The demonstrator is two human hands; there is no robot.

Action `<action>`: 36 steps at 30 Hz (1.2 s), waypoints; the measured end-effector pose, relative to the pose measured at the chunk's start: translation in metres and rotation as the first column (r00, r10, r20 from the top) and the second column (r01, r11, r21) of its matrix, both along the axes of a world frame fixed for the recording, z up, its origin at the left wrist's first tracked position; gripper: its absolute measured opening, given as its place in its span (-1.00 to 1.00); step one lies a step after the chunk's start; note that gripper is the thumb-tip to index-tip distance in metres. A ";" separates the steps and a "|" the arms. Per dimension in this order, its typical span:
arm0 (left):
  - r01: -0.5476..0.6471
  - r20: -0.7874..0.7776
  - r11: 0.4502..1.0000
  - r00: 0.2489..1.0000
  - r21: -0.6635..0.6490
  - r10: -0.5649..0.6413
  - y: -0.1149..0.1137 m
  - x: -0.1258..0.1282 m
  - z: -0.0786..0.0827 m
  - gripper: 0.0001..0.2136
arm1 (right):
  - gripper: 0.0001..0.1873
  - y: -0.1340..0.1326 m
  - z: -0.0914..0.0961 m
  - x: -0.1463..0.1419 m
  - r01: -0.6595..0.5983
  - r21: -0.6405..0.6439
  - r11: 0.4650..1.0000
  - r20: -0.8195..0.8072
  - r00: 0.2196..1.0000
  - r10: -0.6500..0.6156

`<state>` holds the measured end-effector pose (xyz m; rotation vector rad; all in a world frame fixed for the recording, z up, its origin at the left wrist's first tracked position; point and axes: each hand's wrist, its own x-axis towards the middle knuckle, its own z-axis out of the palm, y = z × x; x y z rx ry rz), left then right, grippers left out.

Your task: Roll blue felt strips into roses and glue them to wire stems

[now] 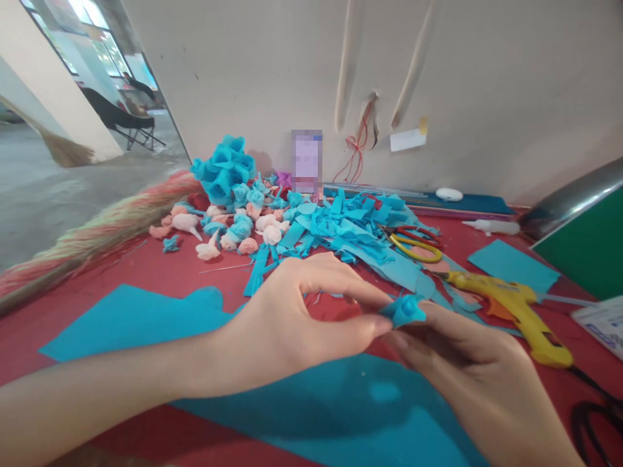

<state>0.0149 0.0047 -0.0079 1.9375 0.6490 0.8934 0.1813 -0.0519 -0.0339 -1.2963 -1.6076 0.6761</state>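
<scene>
Where my hands meet: because the blue paper flower is small, I hold it by the fingertips only, raised above the red table and right of centre in view.
Left hand: my left hand pinches the flower at its left side between thumb and forefinger; the palm arches well away, presumably to avoid crushing the paper.
Right hand: my right hand grasps it from the right and below, apparently for a steadying counter-hold; pressure cannot be told, and some fingers are hidden.
Blue sheet: the large blue sheet lies flat beneath both hands.
Scrap heap: the blue paper strips lie beyond my hands, toward the wall, still within likely reach.
Paper roses: the pink and blue roses sit left of the strips, seemingly grouped to keep them from the offcuts; a larger blue cluster stands behind.
Scissors: the yellow-handled scissors rest by the strips, handles turned right, which I judge convenient for my right hand.
Glue gun: the yellow glue gun lies beyond my right hand, nozzle toward the scraps, handle nearer me, probably for easy pick-up.
</scene>
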 end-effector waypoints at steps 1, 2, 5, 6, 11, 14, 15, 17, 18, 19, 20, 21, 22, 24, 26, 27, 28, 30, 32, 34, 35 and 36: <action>0.009 -0.002 1.000 1.000 -0.006 -0.009 0.000 0.000 0.000 -0.90 | -0.82 0.000 0.000 0.000 0.003 0.002 1.000 0.010 1.000 -0.003; 0.017 -0.005 1.000 1.000 -0.015 -0.017 0.000 0.000 0.000 -0.90 | -0.81 0.000 0.001 0.000 0.006 0.006 1.000 0.024 1.000 -0.006; 0.016 -0.016 0.999 1.000 -0.038 -0.017 0.000 0.000 0.001 -0.92 | -0.80 0.001 0.000 -0.001 0.001 0.009 1.000 0.055 0.999 -0.002; 0.016 -0.018 0.999 1.000 -0.040 -0.016 0.000 -0.001 0.001 -0.93 | -0.79 0.001 -0.001 -0.001 -0.007 0.012 1.000 0.054 0.999 0.007; -0.003 0.028 0.999 1.000 -0.039 0.004 -0.001 0.000 -0.001 -0.93 | -0.80 0.000 -0.002 0.002 -0.016 0.007 1.000 0.030 0.999 0.016; -0.024 0.037 0.999 0.999 -0.021 0.025 -0.001 0.001 -0.002 -0.95 | -0.89 -0.002 -0.002 0.002 -0.037 -0.014 0.999 -0.039 0.999 0.036; -0.025 0.031 1.000 0.999 -0.018 0.025 -0.001 0.001 -0.002 -0.95 | -0.92 -0.002 -0.003 0.001 -0.042 -0.026 0.999 -0.080 0.996 0.040; -0.026 0.025 0.999 0.999 -0.027 0.027 -0.002 0.001 -0.002 -0.95 | -0.79 -0.002 -0.006 0.000 -0.047 -0.031 0.998 -0.168 0.985 0.041; -0.030 0.027 0.999 0.999 -0.039 0.031 -0.002 0.002 -0.002 -0.95 | -0.73 -0.002 -0.007 -0.001 -0.036 -0.011 0.999 -0.204 0.978 0.033; -0.036 0.030 0.998 0.999 -0.055 0.037 -0.002 0.002 -0.002 -0.94 | -0.70 -0.002 -0.007 -0.002 -0.026 0.017 1.000 -0.220 0.975 0.029; -0.039 0.031 0.997 0.999 -0.073 0.041 -0.002 0.002 -0.003 -0.93 | -0.70 -0.002 -0.008 -0.002 -0.015 0.049 0.999 -0.215 0.976 0.025; -0.040 0.027 0.995 0.999 -0.091 0.043 -0.003 0.002 -0.003 -0.92 | -0.72 -0.001 -0.008 -0.002 -0.005 0.073 0.997 -0.192 0.981 0.019; -0.039 0.019 0.994 0.999 -0.101 0.041 -0.003 0.002 -0.004 -0.92 | -0.74 -0.001 -0.008 -0.002 -0.004 0.088 0.996 -0.150 0.989 0.017; -0.044 0.003 0.993 0.999 -0.110 0.045 -0.003 0.002 -0.005 -0.93 | -0.81 -0.001 -0.007 -0.002 0.000 0.083 0.997 -0.055 0.998 0.005; -0.045 0.001 0.992 0.999 -0.115 0.046 -0.004 0.002 -0.006 -0.93 | -0.87 0.000 -0.006 -0.001 0.004 0.099 0.995 0.011 1.000 -0.005; -0.046 0.002 0.992 0.999 -0.120 0.046 -0.004 0.002 -0.007 -0.93 | -0.89 0.000 -0.006 -0.001 0.004 0.110 0.994 0.028 1.000 -0.007; -0.045 0.004 0.990 0.999 -0.132 0.046 -0.004 0.002 -0.007 -0.94 | -0.90 0.000 -0.007 -0.001 0.003 0.124 0.992 0.034 0.999 -0.007; -0.042 0.013 0.986 0.999 -0.158 0.045 -0.004 0.003 -0.007 -0.95 | -0.91 -0.001 -0.007 -0.001 0.004 0.146 0.989 0.033 0.999 -0.009; -0.034 0.039 0.984 0.998 -0.176 0.041 -0.003 0.003 -0.007 -0.93 | -0.91 -0.003 -0.005 0.001 0.009 0.153 0.988 0.023 1.000 -0.013; -0.003 0.080 0.982 0.997 -0.188 0.018 -0.003 0.003 -0.006 -0.94 | -0.90 -0.005 -0.003 0.003 -0.001 0.155 0.988 -0.004 1.000 0.002; 0.021 0.103 0.982 0.995 -0.190 -0.002 -0.002 0.003 -0.006 -0.94 | -0.88 -0.006 -0.001 0.003 -0.017 0.131 0.991 -0.013 1.000 0.019; 0.048 0.123 0.980 0.992 -0.192 -0.024 -0.002 0.003 -0.005 -0.90 | -0.86 -0.007 0.001 0.004 -0.027 0.140 0.990 -0.031 0.999 0.032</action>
